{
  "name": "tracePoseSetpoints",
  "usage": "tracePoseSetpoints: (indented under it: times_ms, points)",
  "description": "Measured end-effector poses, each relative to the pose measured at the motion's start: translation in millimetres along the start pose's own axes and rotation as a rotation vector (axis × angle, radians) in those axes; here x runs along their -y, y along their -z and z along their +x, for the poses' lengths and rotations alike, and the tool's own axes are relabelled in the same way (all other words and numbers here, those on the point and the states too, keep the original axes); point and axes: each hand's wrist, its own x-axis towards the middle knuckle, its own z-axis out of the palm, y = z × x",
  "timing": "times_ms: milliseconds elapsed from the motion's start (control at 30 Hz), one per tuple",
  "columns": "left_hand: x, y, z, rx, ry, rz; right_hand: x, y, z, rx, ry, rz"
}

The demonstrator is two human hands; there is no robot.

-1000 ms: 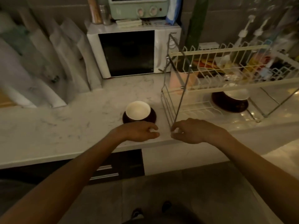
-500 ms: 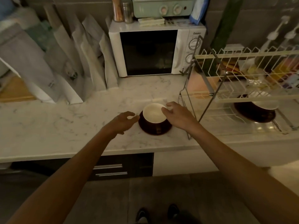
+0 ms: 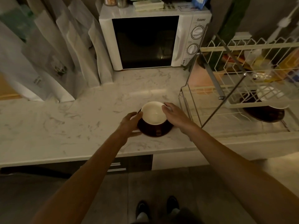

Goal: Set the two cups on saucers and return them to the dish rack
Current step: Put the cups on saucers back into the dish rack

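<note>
Head view: cup point(image 3: 153, 112), white inside and dark outside, sits on a dark saucer point(image 3: 155, 129) on the marble counter point(image 3: 64, 126), near the front edge, just left of the dish rack point(image 3: 242, 75). Second cup and saucer point(image 3: 265, 110) already sit on the rack's lower level. Likely glazed ceramic: stiff, smooth, breakable, and the cup only rests loose on the saucer, so it can slide or tip if the set tilts. Best hold is probably under the saucer rim from both sides, kept level. Left hand point(image 3: 129, 125) is half open, fingers curved round the left side, fingertips at the cup wall and thumb by the saucer's near-left rim. Right hand point(image 3: 174, 114) is open and cupped at the right side, fingertips by the cup rim, palm above the saucer edge. Neither hand looks closed on anything yet; actual contact is hard to tell in the dim light. Set is not lifted.
</note>
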Motion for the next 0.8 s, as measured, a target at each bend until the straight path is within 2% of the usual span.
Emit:
tracePoseSetpoints:
  times_ms: [433,800]
  points:
    - [-5,-6,-1,0.018,-0.062,0.093,-7,-3,4,-0.024,0.014,0.008]
    - [19,17,-47,0.029,-0.063,0.142,-7,-17,-37,0.023,0.058,0.029]
